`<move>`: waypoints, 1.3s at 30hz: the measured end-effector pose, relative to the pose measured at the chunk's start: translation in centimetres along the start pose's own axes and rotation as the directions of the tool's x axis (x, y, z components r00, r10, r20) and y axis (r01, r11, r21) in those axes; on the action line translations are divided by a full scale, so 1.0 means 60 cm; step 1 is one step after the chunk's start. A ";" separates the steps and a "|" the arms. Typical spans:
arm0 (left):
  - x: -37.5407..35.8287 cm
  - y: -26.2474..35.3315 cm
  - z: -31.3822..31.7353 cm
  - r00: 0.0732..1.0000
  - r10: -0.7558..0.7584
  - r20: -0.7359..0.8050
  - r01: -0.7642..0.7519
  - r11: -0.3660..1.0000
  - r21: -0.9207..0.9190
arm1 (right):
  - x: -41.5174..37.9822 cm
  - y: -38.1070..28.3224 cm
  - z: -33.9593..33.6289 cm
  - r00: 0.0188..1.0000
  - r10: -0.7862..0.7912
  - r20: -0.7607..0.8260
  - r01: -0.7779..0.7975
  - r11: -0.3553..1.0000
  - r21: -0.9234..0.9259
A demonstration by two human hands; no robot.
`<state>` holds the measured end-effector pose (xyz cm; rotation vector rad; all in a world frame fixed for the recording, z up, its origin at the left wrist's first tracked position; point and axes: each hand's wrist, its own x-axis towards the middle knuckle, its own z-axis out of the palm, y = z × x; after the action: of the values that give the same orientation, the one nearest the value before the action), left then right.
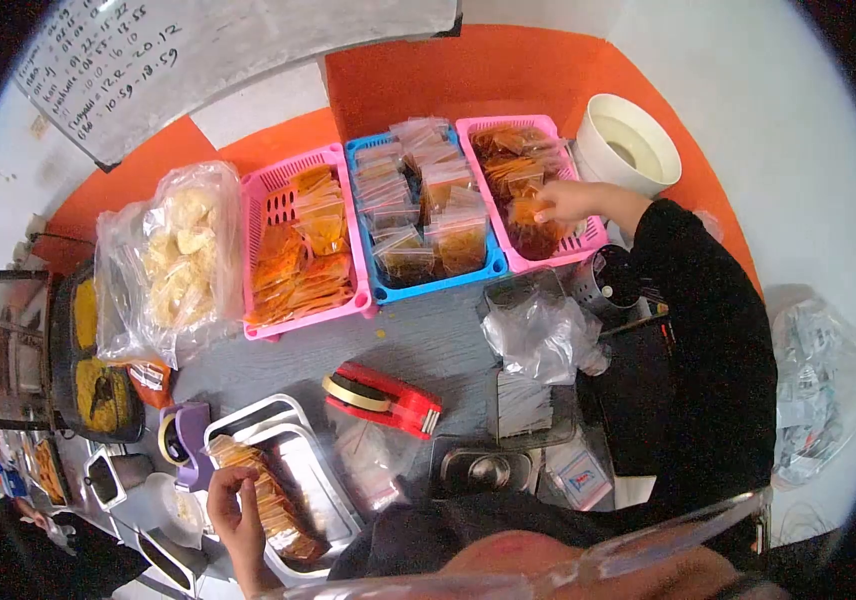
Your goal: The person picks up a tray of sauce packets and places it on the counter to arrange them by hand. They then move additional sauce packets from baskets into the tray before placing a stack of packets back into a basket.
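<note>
My right hand (570,203) reaches into the right pink basket (596,240), its fingers closed on a small clear packet of orange-brown sauce (525,212). More dark sauce packets (513,150) lie behind it there. At the lower left, my left hand (233,505) has its fingers curled beside a row of brown sauce packets (283,505). Whether anything is between those fingers is hidden. That row leans in a metal tray (333,490), which rests on a second tray.
A blue basket (493,268) and another pink basket (363,290), both with packets, stand alongside. A red tape dispenser (388,400), a purple tape dispenser (191,470), a clear bag of pale food (183,260), and a white bucket (638,140) surround the grey table (448,345).
</note>
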<state>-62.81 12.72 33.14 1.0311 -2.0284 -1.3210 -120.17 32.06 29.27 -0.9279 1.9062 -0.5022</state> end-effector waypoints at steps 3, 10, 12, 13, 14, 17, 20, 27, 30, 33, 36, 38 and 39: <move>0.005 0.004 0.003 1.000 0.017 0.027 -0.017 1.000 0.011 | 0.006 -0.019 -0.001 0.959 0.279 -0.050 -0.264 0.816 -0.514; 0.006 -0.001 -0.002 1.000 -0.008 0.022 0.008 1.000 0.010 | 0.017 0.024 -0.039 0.930 0.172 -0.324 -0.301 0.861 -0.409; 0.006 0.000 -0.002 1.000 0.002 0.028 -0.002 1.000 0.026 | 0.042 0.055 -0.034 0.970 0.020 -0.242 -0.171 0.763 -0.623; 0.006 0.003 -0.001 1.000 -0.009 0.025 0.008 1.000 0.017 | 0.050 0.062 -0.027 0.958 -0.055 -0.282 -0.164 0.700 -0.695; 0.006 0.004 0.000 1.000 -0.021 0.023 0.021 1.000 0.008 | 0.051 0.057 -0.021 0.941 -0.132 -0.312 -0.164 0.629 -0.760; 0.009 -0.003 -0.004 1.000 -0.007 0.027 0.007 1.000 0.019 | 0.040 0.037 -0.027 0.884 -0.346 -0.315 0.002 0.676 -0.737; 0.010 -0.002 -0.002 1.000 -0.014 0.018 0.014 1.000 0.002 | 0.036 0.009 -0.021 0.787 -0.546 -0.288 0.310 0.753 -0.580; 0.010 -0.008 -0.006 0.999 0.013 0.029 -0.013 1.000 0.002 | 0.018 -0.047 -0.030 0.949 0.044 -0.312 -0.251 0.704 -0.664; 0.008 -0.009 -0.006 1.000 -0.008 0.009 0.008 1.000 -0.012 | 0.006 -0.048 -0.044 0.897 -0.094 -0.432 -0.212 0.765 -0.608; 0.007 0.001 -0.004 1.000 -0.010 0.008 0.010 1.000 -0.001 | 0.025 -0.024 -0.035 0.566 -0.536 -0.627 -0.065 0.729 -0.682; 0.006 0.003 -0.008 0.998 -0.059 0.006 0.059 0.998 -0.008 | 0.055 -0.026 -0.064 0.736 -0.454 -0.501 -0.052 0.700 -0.712; 0.002 -0.003 -0.014 0.999 -0.035 0.005 0.035 0.999 0.039 | 0.055 -0.047 -0.077 0.722 -0.478 -0.500 0.040 0.751 -0.659; 0.001 -0.009 -0.018 0.999 -0.041 0.004 0.040 0.998 0.041 | 0.061 -0.043 -0.089 0.699 -0.534 -0.476 0.138 0.753 -0.643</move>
<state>-61.89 11.99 33.09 1.0936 -2.0566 -1.3087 -124.88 27.42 31.51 -1.7233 2.5911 -0.5269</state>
